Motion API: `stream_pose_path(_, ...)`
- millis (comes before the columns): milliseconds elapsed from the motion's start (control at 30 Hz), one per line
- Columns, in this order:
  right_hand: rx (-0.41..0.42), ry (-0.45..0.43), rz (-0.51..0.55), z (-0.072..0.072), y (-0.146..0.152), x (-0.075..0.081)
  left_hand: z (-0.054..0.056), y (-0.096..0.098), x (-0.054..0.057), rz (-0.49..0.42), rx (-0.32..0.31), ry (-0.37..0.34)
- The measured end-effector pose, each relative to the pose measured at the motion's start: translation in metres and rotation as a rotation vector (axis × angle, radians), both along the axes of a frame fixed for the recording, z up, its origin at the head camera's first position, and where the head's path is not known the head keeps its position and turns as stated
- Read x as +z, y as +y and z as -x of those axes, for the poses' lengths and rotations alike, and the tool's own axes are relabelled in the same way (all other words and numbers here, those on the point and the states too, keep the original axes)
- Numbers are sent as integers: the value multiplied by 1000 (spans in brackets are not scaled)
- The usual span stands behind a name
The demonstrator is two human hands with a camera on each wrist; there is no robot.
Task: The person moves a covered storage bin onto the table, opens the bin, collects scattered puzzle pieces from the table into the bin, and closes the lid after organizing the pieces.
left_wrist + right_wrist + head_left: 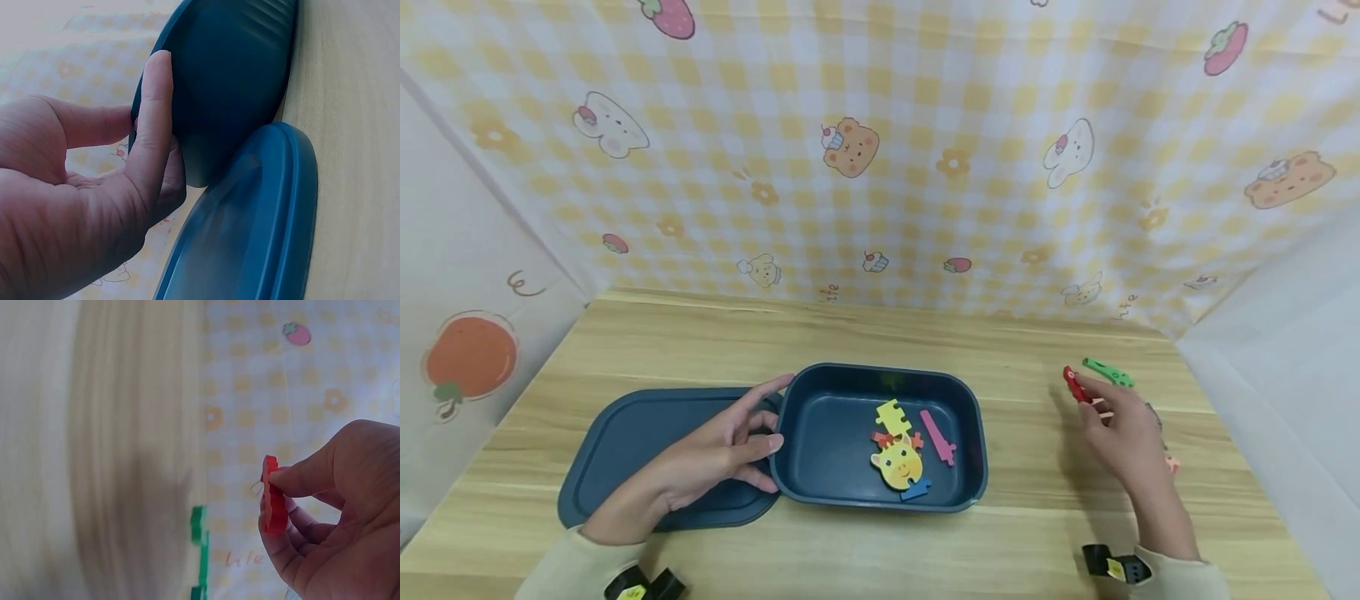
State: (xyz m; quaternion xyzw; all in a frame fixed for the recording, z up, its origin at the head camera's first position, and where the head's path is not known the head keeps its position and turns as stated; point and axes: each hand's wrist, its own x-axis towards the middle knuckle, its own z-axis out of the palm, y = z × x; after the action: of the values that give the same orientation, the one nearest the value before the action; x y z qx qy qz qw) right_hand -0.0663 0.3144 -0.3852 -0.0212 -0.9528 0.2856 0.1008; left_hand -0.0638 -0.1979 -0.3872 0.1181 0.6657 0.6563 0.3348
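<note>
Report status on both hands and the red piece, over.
Left hand holding box at rim. Right hand pinching red piece, above table. Lid left of box, not between box and piece.

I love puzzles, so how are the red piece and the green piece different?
The right hand holds the red piece up, while the green piece lies on the table. The green piece has dark spots; the red piece shows a pale mark. Both are outside the blue box.
</note>
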Motion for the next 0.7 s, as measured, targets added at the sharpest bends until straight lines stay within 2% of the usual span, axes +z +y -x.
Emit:
stream_pose_path(367,59,31,48,-4,-27,17,0,0,0,7,6,-8)
stream_pose_path(700,105,59,48,-7,-50,23,-1,1,0,11,12,-8)
